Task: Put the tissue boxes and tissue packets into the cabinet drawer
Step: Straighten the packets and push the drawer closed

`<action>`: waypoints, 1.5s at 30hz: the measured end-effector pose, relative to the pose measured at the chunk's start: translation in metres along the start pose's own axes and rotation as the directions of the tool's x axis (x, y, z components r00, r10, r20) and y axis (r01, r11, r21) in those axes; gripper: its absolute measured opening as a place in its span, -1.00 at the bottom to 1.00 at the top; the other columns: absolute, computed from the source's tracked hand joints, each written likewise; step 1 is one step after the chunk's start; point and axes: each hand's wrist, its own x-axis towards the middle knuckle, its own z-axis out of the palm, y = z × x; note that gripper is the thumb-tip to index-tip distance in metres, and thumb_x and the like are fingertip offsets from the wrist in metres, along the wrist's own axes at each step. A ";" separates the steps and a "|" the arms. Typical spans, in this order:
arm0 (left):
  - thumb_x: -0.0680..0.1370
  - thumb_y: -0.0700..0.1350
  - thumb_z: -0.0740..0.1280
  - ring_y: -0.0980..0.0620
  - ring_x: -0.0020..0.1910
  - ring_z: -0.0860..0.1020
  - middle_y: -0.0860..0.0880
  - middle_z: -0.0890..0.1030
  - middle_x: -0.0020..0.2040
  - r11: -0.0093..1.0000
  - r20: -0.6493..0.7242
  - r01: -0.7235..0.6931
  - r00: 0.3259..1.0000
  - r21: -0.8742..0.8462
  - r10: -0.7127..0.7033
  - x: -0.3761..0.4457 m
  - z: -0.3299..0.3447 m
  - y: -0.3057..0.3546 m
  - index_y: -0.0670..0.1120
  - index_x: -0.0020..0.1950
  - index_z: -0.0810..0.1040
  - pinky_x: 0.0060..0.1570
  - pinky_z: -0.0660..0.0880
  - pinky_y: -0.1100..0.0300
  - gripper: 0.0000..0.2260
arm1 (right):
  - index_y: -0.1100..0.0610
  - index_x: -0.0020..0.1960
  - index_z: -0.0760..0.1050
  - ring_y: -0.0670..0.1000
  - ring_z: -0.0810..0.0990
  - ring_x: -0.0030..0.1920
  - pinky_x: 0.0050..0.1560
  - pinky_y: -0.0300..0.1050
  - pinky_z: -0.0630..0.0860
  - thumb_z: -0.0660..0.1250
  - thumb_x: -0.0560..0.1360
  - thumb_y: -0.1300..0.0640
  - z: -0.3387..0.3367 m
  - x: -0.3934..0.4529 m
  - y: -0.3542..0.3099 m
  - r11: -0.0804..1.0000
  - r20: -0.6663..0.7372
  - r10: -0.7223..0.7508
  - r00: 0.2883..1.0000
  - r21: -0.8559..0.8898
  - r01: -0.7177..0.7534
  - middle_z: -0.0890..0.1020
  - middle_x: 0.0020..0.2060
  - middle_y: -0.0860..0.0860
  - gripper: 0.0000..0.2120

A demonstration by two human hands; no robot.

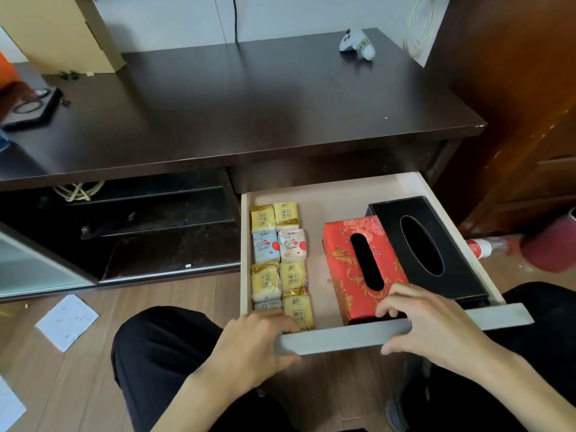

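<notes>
The cabinet drawer [339,198] is pulled out, pale inside with a grey front panel [343,336]. Several small tissue packets [279,260], yellow, blue and pink, lie in two columns along its left side. A red floral tissue box [343,263] sits in the middle, and a black tissue box [448,254] lies against it on the right. My left hand [252,347] grips the left end of the front panel, fingers over the top edge. My right hand [433,325] grips the panel further right, its fingertips touching the red box's near end.
A dark desk top [249,104] spans above the drawer, with a white game controller [357,43] at the back right and a black phone case [31,109] at the left. Open dark shelves [156,213] lie left of the drawer. Paper sheets [67,321] lie on the wooden floor.
</notes>
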 end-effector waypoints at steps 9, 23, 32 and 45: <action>0.43 0.37 0.34 0.22 0.24 0.45 0.30 0.53 0.21 0.999 -0.015 -0.023 1.000 0.036 0.023 0.005 0.002 -0.008 0.25 0.27 0.47 0.12 0.50 0.19 -0.54 | -0.26 0.09 0.61 -0.30 0.47 0.03 -0.15 -0.29 0.39 0.50 0.31 -0.34 0.003 0.002 -0.004 1.000 -0.021 0.003 1.000 -0.001 -0.003 0.48 -0.02 -0.38 -0.61; 0.46 0.32 0.33 0.13 0.17 0.51 0.27 0.55 0.16 0.996 -0.169 0.040 0.985 0.078 -0.026 0.035 -0.006 -0.012 0.22 0.25 0.53 0.01 0.54 0.06 -0.60 | -0.06 0.03 0.65 -0.18 0.49 -0.07 -0.29 -0.30 0.36 0.60 0.35 -0.13 0.014 0.029 0.006 0.999 -0.348 -0.037 0.937 -0.043 0.023 0.49 -0.04 -0.26 -0.67; 0.45 0.17 0.46 0.04 0.11 0.55 0.13 0.62 0.10 0.994 -0.336 0.059 0.942 0.091 -0.025 0.093 -0.029 -0.036 0.10 0.18 0.61 -0.05 0.54 0.05 -0.66 | -0.01 -0.14 0.51 -0.17 0.42 -0.34 -0.37 -0.25 0.31 0.58 0.39 -0.10 -0.009 0.094 0.016 0.999 -0.451 -0.050 0.891 -0.015 0.048 0.38 -0.32 -0.22 -0.71; 0.56 0.13 0.35 -0.02 -0.31 0.56 0.03 0.61 -0.24 0.963 -0.453 0.180 0.889 0.203 -0.071 0.167 -0.054 -0.060 0.06 -0.16 0.46 -0.32 0.50 0.13 -0.80 | 0.04 -0.05 0.56 -0.08 0.52 -0.24 -0.32 -0.26 0.32 0.55 0.48 0.01 -0.039 0.189 0.048 0.995 -0.538 -0.044 0.842 -0.098 -0.011 0.54 -0.22 -0.14 -0.81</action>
